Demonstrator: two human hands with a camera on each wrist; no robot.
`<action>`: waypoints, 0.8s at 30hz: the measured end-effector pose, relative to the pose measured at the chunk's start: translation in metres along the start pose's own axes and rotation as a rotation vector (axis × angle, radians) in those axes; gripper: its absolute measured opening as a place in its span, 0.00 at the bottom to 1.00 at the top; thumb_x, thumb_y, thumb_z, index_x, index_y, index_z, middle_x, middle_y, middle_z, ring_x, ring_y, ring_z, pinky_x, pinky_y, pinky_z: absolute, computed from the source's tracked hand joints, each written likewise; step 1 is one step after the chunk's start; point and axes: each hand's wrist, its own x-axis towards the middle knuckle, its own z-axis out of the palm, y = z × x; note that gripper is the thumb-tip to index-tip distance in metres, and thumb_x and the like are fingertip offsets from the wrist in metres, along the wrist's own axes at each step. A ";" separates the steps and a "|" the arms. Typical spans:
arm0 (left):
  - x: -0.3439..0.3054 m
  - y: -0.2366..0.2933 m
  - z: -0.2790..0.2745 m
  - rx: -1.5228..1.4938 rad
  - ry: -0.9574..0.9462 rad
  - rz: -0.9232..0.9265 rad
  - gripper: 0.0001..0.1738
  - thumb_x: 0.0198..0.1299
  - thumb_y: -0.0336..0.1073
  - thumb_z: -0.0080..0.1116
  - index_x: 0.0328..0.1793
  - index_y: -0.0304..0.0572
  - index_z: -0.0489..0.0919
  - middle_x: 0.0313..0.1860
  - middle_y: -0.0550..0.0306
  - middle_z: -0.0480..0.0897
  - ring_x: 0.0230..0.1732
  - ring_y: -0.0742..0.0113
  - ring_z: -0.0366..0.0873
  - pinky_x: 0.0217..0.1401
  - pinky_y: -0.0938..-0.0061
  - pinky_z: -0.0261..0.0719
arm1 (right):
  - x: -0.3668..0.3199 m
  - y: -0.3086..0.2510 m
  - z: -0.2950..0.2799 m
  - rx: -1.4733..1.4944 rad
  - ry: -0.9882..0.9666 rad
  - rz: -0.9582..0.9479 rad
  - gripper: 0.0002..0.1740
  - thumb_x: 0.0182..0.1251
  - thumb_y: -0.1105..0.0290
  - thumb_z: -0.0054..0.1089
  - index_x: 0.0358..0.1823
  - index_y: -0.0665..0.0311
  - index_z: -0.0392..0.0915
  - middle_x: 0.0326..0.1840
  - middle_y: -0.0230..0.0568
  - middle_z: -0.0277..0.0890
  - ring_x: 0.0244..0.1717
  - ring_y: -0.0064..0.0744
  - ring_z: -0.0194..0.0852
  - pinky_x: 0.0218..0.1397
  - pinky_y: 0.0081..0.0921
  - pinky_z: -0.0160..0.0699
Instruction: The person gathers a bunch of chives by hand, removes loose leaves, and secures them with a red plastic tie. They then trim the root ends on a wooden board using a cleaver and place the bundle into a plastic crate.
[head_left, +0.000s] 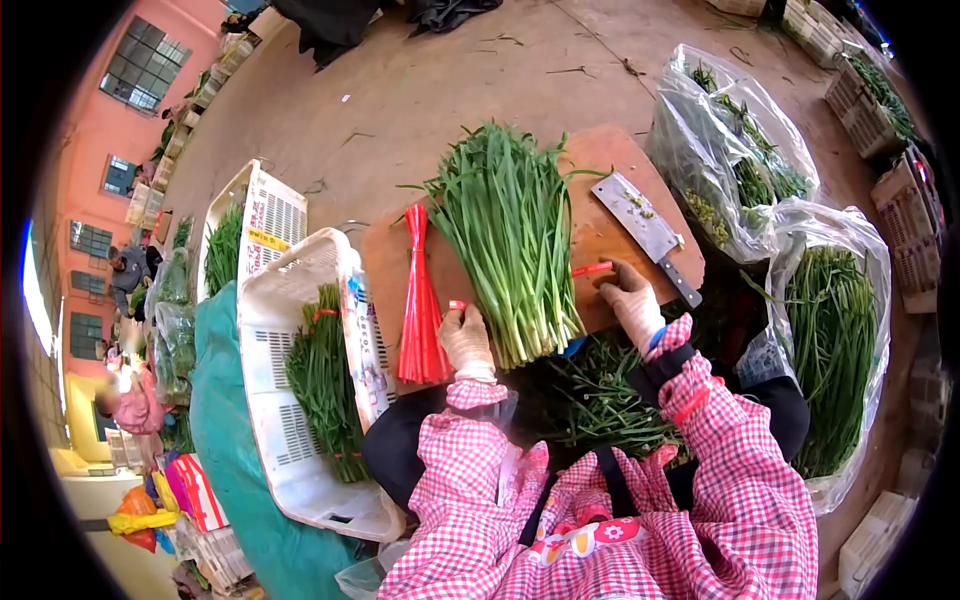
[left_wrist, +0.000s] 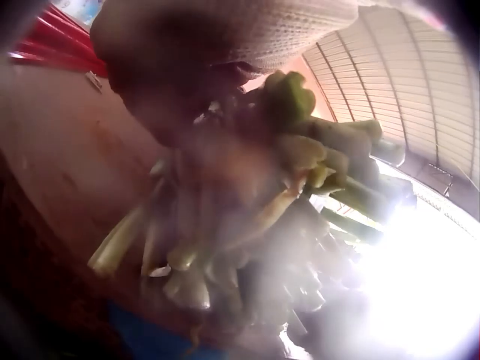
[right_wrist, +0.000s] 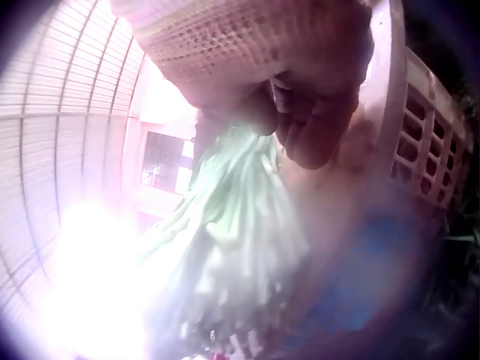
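A large bundle of green leafy stalks (head_left: 515,250) lies on a round wooden board (head_left: 625,160), pale cut ends toward the person. My gloved left hand (head_left: 466,342) is at its left side, pinching a bit of red strip (head_left: 457,305). At the right side, my gloved right hand (head_left: 632,305) pinches another red strip end (head_left: 592,269). Whether the two join under the bundle is hidden. Both wrist views are blurred, showing the stalk ends (left_wrist: 187,289) (right_wrist: 240,262) beside the left hand (left_wrist: 202,60) and right hand (right_wrist: 262,67).
Red strips (head_left: 420,310) tied at the top lie on the board's left. A cleaver (head_left: 640,220) rests on its right. White crates (head_left: 275,390) stand left, one holding a tied bundle (head_left: 325,390). Plastic bags of greens (head_left: 830,340) stand right; loose greens (head_left: 610,400) lie below the board.
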 end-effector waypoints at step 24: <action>0.067 0.062 -0.065 0.781 -0.471 0.148 0.15 0.57 0.40 0.57 0.42 0.39 0.85 0.40 0.35 0.83 0.48 0.41 0.82 0.52 0.56 0.79 | -0.018 -0.063 0.109 -0.827 -0.713 -0.385 0.11 0.56 0.64 0.61 0.40 0.54 0.84 0.33 0.50 0.82 0.39 0.52 0.82 0.45 0.42 0.80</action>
